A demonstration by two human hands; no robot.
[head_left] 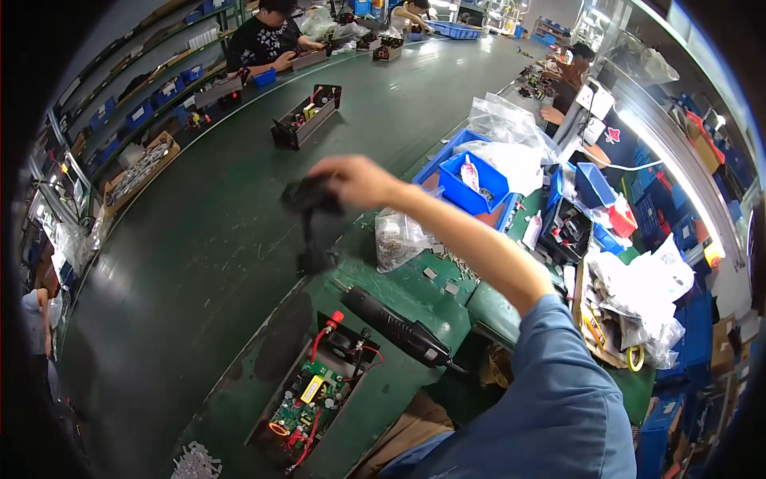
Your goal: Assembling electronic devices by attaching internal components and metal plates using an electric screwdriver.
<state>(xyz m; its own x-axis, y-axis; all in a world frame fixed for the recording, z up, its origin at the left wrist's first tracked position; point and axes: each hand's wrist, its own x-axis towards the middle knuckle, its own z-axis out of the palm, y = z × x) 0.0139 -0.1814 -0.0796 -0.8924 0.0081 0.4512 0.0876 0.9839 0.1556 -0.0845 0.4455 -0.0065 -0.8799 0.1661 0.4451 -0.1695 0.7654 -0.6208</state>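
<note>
My right hand, its arm stretched across the bench, grips a black thing in the air above the green work surface. Motion smears this thing, and its kind does not show. Below the hand lies a black electric screwdriver, tip to the upper left and cord at its lower right end. Beside it stands an open metal housing with a green circuit board, a yellow-labelled part, red wires and a red terminal at its far end. My left hand is out of view.
Another open housing stands farther up the green bench. Blue bins, plastic bags and loose metal pieces lie to the right. Small pale parts are heaped at lower left. Other people work along the edges.
</note>
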